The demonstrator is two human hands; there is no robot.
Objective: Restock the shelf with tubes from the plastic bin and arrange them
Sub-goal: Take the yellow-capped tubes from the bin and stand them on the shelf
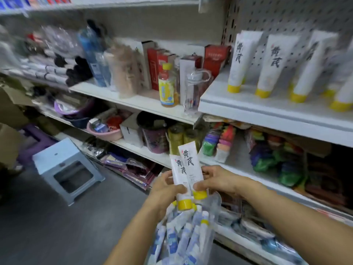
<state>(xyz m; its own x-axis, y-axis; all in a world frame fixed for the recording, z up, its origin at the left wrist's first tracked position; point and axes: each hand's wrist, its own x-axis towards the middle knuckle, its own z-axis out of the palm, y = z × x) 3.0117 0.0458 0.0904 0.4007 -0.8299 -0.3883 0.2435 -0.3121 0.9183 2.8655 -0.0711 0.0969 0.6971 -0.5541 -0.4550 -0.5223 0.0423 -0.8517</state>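
Left hand (164, 191) and right hand (216, 180) pinch two white yellow-capped tubes (191, 165); fumbling could drop one into the clear plastic bin (215, 204).

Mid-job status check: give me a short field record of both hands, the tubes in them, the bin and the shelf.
left hand: grips left tube
right hand: pinches right tube just above its yellow cap
held tubes: white, caps down, side by side, overlapping
plastic bin: clear, under the hands, holds the blue-and-white tubes
shelf: upper right, carries the shelved tubes, which stand on yellow caps
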